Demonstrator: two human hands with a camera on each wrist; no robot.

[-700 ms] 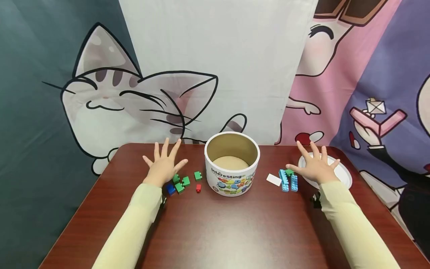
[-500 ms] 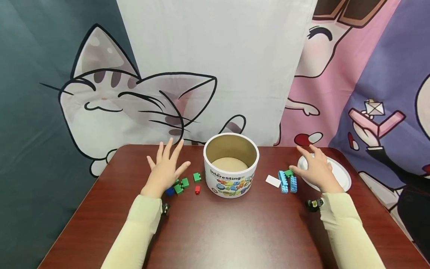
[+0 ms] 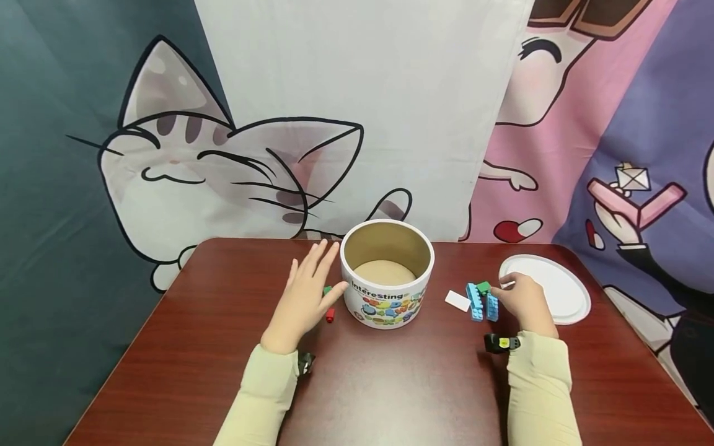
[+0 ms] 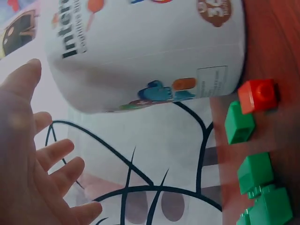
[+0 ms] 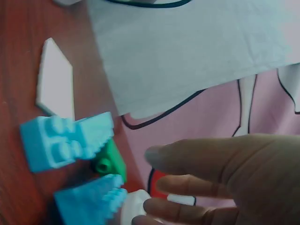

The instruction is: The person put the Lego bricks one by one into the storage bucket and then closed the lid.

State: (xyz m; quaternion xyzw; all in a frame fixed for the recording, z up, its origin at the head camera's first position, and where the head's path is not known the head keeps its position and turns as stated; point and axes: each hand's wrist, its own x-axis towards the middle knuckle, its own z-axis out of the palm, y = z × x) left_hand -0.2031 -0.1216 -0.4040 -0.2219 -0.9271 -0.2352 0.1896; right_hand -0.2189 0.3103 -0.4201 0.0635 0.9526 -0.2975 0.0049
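Observation:
My left hand [image 3: 304, 294], fingers extended, hovers just left of a white printed bucket [image 3: 385, 313]. Nothing is in its grasp. Below it lie a red brick [image 4: 258, 95] and several green bricks [image 4: 255, 172], partly hidden in the head view; the blue brick on that side is covered. At right, my right hand [image 3: 527, 300] is lowered beside two long light-blue bricks [image 3: 475, 301] and a green brick [image 3: 483, 287]. In the right wrist view its loosely bent fingers [image 5: 187, 159] hold nothing, with a gap to the bricks.
Between the bucket and the blue bricks lies a flat white tile [image 3: 457, 301]. A round white lid [image 3: 569, 291] rests on the brown table [image 3: 401, 384] behind my right hand. The bucket's visible inside holds nothing. A printed cloth [image 3: 357, 80] hangs behind the table.
My left hand has moved right, from above the green bricks to the bucket's side. The right hand has come lower and nearer to me, its spread fingers now bent toward the blue bricks.

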